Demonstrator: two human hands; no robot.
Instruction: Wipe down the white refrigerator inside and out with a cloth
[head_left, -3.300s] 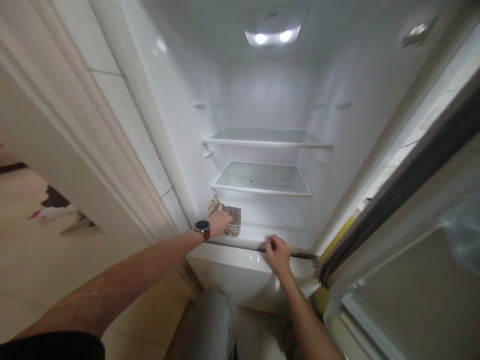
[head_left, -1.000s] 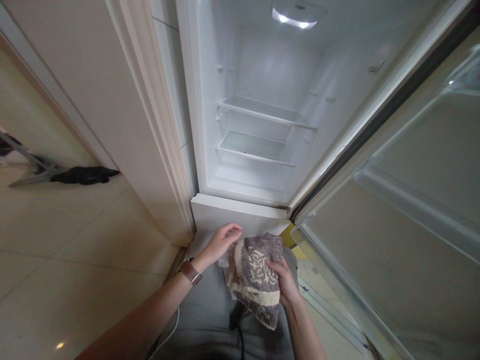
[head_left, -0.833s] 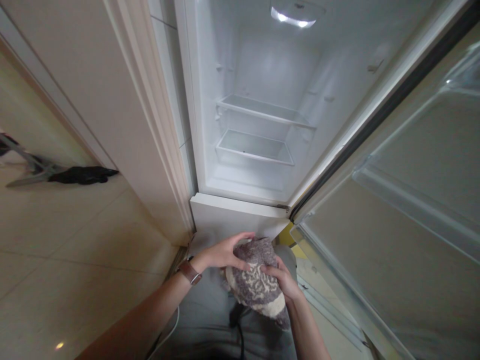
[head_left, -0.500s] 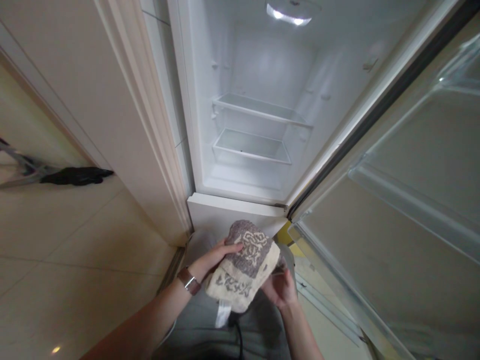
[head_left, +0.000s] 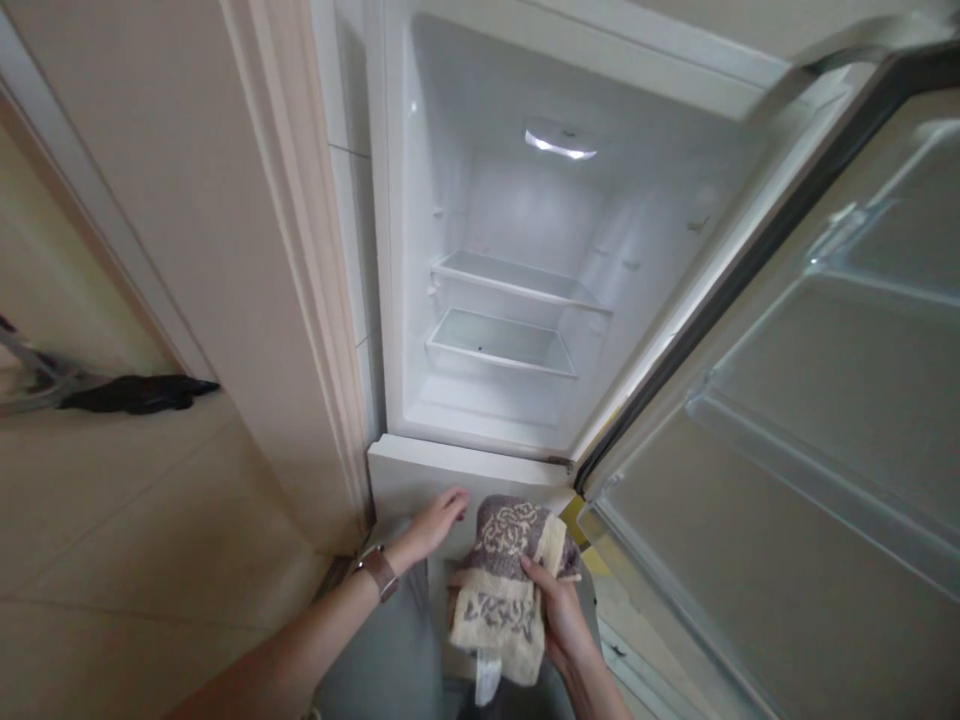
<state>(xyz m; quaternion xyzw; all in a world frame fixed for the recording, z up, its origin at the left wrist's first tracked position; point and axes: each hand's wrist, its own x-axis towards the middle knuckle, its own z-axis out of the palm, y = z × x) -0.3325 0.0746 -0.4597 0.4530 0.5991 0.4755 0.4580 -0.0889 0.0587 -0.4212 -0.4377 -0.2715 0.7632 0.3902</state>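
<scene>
A folded towel, brown-purple and cream with a scroll pattern and a white tag, is in my right hand. The thumb lies on top of the cloth and the other fingers are hidden beneath it. To the left of the towel, my left hand is apart from it, holding nothing, its fingers loosely bent. Both hands are low in front of an open refrigerator. Inside it are a lit lamp, a glass shelf and a lower shelf.
The refrigerator door stands open on the right, with clear door racks. A door frame rises close on the left. Beyond it, a black item lies on the tiled floor.
My left hand has let go of the towel and moved up and left. My right hand has taken hold of the towel's right side. The view has tilted up, showing more of the refrigerator's top.
</scene>
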